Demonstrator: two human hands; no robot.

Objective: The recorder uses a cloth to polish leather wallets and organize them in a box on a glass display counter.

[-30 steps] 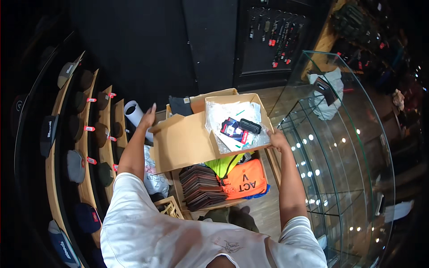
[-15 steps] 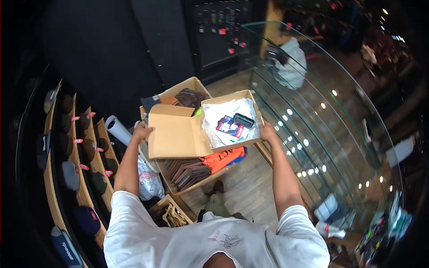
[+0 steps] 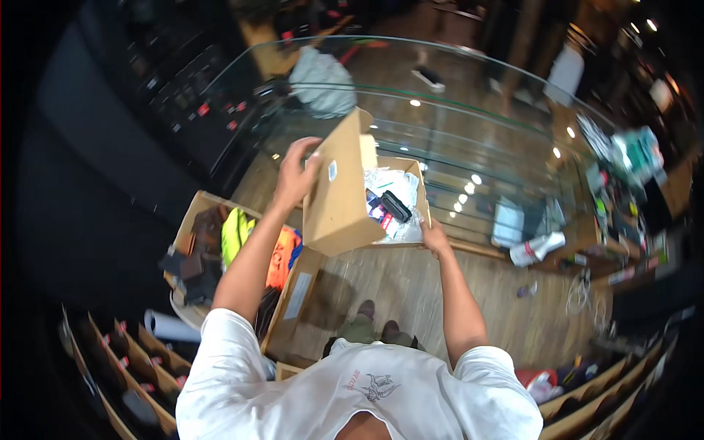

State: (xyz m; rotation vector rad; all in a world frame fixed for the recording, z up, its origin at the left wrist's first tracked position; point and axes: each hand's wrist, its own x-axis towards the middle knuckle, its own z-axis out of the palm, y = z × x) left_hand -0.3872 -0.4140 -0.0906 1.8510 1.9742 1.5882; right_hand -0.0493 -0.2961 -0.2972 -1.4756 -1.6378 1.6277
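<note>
I hold a brown cardboard box (image 3: 422,183) in front of me, its hinged lid (image 3: 339,205) standing partly raised. My left hand (image 3: 297,172) grips the lid's outer left side, thumb toward the box. At the lower right side of the box, my right hand (image 3: 435,239) is closed on the wall, with some fingers hidden beneath. Inside lie crumpled clear plastic wrap (image 3: 402,180), a small black oblong case (image 3: 396,206) and red-and-blue printed packets (image 3: 377,209). The lid covers the left part of the contents.
A big carton (image 3: 196,209) with folded dark goods, a yellow item (image 3: 236,236) and an orange item (image 3: 281,257) stands left. Beyond the box runs a curved glass display case (image 3: 469,139). A white paper roll (image 3: 170,325) and cap shelves (image 3: 136,352) are lower left.
I have turned right toward the glass case, carrying the box away from over the big carton. The lid, lying folded back before, is now swung up partly over the contents.
</note>
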